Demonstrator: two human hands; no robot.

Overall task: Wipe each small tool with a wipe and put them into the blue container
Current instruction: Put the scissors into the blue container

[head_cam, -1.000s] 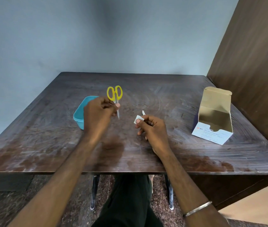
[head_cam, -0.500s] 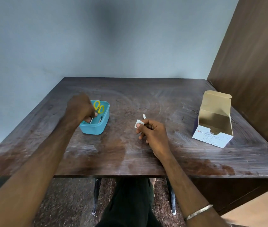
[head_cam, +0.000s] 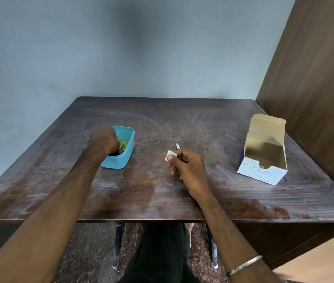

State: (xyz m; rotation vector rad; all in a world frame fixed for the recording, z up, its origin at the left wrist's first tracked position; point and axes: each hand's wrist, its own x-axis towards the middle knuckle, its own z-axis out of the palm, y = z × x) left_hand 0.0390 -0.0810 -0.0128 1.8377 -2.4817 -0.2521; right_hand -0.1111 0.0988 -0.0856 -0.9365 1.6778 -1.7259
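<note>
Now that the yellow scissors (head_cam: pixel 122 144) have gone from mid-air into the blue container (head_cam: pixel 128 149) at nine o'clock, the left hand (head_cam: pixel 103 141) curls over them, grasp unclear, while the right hand (head_cam: pixel 186 166) pinches the wipe (head_cam: pixel 170 155).

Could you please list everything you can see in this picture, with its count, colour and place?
table: one, dark brown wood, fills the middle.
blue container: one, on the table's left.
scissors: one pair, yellow handles, inside the blue container.
wipe: one, white, pinched at the table's centre.
small metal tool: one, silver tip showing past the wipe.
alcohol swab box: one, white and blue, open, on the table's right.
bangle: one, silver, right wrist.
left hand: reaches into the blue container.
right hand: holds the wipe.
</note>
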